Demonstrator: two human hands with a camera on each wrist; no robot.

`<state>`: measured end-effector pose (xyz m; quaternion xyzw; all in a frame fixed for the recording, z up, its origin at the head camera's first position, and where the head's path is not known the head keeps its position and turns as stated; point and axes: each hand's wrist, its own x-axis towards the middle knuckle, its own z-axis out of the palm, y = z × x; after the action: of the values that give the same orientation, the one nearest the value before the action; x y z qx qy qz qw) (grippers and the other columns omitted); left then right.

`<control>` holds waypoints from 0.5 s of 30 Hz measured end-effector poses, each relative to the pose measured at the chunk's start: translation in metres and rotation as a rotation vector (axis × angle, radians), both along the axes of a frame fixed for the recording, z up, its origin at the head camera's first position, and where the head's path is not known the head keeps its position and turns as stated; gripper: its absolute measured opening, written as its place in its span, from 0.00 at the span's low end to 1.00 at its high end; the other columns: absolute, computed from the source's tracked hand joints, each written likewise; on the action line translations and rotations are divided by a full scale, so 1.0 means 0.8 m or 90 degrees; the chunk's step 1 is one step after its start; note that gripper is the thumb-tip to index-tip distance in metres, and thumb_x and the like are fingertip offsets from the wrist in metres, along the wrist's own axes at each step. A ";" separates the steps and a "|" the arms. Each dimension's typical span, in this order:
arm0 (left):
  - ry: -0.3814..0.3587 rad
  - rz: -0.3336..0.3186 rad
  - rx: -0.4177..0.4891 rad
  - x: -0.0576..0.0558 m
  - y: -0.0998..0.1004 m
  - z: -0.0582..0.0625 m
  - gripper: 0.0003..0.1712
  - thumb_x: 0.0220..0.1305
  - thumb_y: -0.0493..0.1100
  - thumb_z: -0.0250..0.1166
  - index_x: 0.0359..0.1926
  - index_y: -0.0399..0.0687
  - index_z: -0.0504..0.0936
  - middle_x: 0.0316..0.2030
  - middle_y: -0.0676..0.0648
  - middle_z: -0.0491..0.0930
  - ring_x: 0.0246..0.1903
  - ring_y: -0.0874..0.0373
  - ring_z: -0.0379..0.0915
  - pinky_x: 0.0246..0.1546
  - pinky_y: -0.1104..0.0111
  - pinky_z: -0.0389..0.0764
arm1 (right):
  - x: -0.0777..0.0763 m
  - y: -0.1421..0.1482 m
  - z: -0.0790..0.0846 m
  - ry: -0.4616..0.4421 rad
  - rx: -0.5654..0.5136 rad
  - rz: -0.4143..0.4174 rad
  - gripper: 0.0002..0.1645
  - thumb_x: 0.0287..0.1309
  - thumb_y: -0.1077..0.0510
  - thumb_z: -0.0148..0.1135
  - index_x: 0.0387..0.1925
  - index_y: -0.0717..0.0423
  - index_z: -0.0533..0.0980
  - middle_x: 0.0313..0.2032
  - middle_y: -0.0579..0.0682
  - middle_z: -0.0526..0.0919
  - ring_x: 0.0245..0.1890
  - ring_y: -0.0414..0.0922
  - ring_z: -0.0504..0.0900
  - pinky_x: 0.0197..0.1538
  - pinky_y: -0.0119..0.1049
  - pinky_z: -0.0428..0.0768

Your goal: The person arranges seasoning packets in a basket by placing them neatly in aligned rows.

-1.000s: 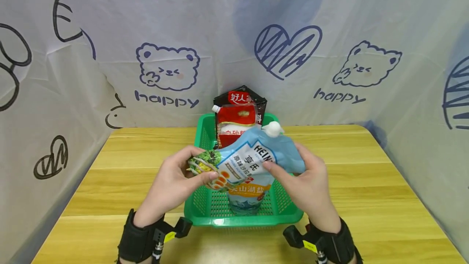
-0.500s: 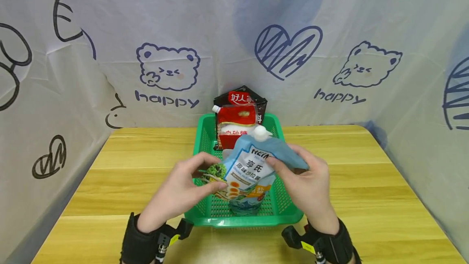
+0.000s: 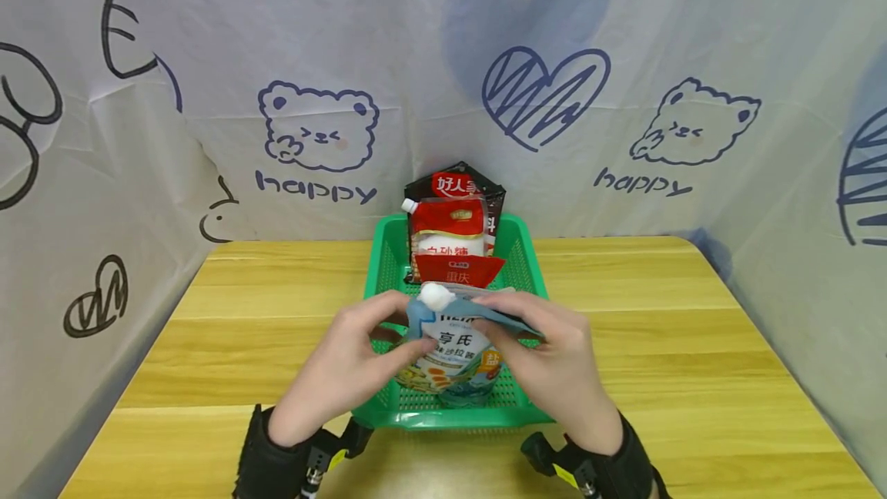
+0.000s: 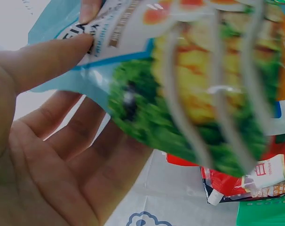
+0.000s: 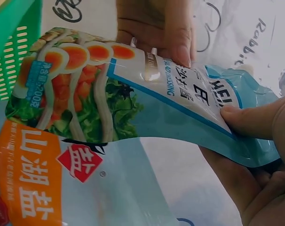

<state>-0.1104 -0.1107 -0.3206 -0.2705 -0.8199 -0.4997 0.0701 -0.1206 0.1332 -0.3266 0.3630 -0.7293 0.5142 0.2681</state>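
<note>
A light-blue Heinz salad dressing pouch (image 3: 453, 341) with a white cap and pictures of eggs and lettuce stands nearly upright, low over the front of a green plastic basket (image 3: 457, 420). My left hand (image 3: 360, 356) grips its left side, thumb on the front and fingers behind. With my right hand (image 3: 557, 353) I pinch its upper right part between thumb and fingers. In the right wrist view the pouch overlaps a pale-blue salt bag (image 5: 114, 188) with an orange label, which stands in the basket.
Farther back in the basket stand a red packet (image 3: 460, 271), a red-and-white sugar pouch (image 3: 450, 226) with a spout, and a black bag (image 3: 453, 177). The basket sits on a wooden table (image 3: 277, 314), with a printed cloth (image 3: 430, 60) behind it.
Both hands have lowered the dressing pouch and turned it from tilted to nearly upright, its cap moving left and down. The red packet behind it has come into view.
</note>
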 end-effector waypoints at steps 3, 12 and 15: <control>0.012 0.005 0.009 0.002 -0.001 0.000 0.21 0.59 0.31 0.77 0.52 0.49 0.85 0.46 0.52 0.86 0.41 0.59 0.83 0.41 0.65 0.88 | 0.001 -0.004 -0.001 -0.005 0.007 0.014 0.23 0.48 0.78 0.75 0.47 0.60 0.85 0.44 0.56 0.90 0.42 0.46 0.90 0.46 0.31 0.87; 0.034 0.014 0.067 0.003 0.005 -0.002 0.20 0.57 0.27 0.76 0.49 0.44 0.86 0.45 0.47 0.87 0.41 0.56 0.85 0.34 0.66 0.89 | 0.002 -0.003 -0.002 -0.014 -0.044 0.020 0.25 0.47 0.81 0.73 0.48 0.63 0.84 0.43 0.59 0.90 0.41 0.44 0.90 0.41 0.33 0.88; 0.016 0.019 0.074 0.003 0.007 -0.002 0.22 0.57 0.26 0.75 0.52 0.41 0.84 0.47 0.45 0.87 0.43 0.54 0.86 0.34 0.66 0.89 | 0.000 -0.001 -0.002 -0.024 -0.061 0.022 0.24 0.48 0.82 0.71 0.49 0.66 0.83 0.43 0.61 0.89 0.41 0.44 0.90 0.40 0.34 0.88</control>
<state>-0.1078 -0.1047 -0.3220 -0.2596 -0.7926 -0.5419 0.1035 -0.1203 0.1325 -0.3280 0.3528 -0.7024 0.5596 0.2625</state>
